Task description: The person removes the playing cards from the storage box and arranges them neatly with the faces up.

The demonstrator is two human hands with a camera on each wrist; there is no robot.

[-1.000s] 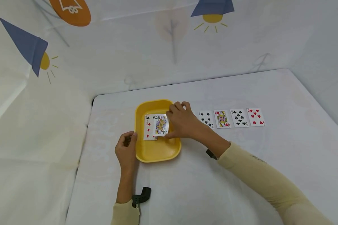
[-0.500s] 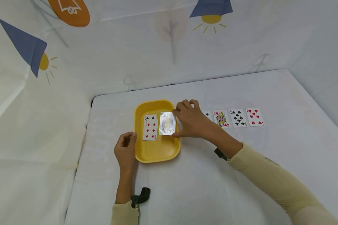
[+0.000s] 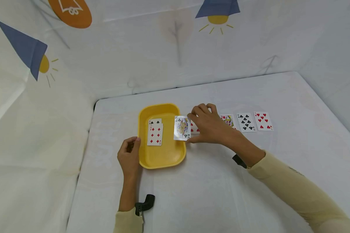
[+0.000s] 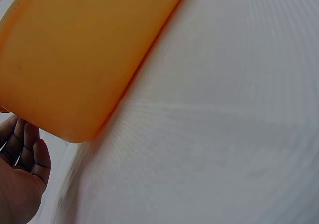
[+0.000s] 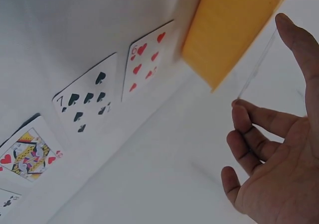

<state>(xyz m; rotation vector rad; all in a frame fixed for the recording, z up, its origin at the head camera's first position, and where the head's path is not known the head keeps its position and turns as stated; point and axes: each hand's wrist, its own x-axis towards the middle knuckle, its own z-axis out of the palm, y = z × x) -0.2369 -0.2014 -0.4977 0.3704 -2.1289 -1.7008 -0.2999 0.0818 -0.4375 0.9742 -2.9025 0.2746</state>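
A queen of clubs (image 3: 182, 128) is pinched by its top and bottom edges between the thumb and a finger of my right hand (image 3: 208, 124). It is held over the right rim of the yellow tray (image 3: 163, 158). Inside the tray, a six of diamonds (image 3: 155, 136) overlaps a six of spades (image 3: 155, 121). My left hand (image 3: 129, 155) grips the tray's left rim, its thumb at the edge. Just right of the tray lies a six of hearts (image 5: 144, 59), partly covered in the head view. The seven of spades (image 5: 85, 99) is hidden there by my right hand.
Farther right in the row lie a queen of hearts (image 3: 228, 120), an eight of clubs (image 3: 246, 122) and a seven of hearts (image 3: 263, 121). A white cloth covers the table (image 3: 198, 194). Printed fabric walls (image 3: 119, 58) stand behind and at the sides.
My right hand has carried the queen of clubs rightward, from over the six of diamonds to the tray's right rim. The left hand and tray have stayed put.
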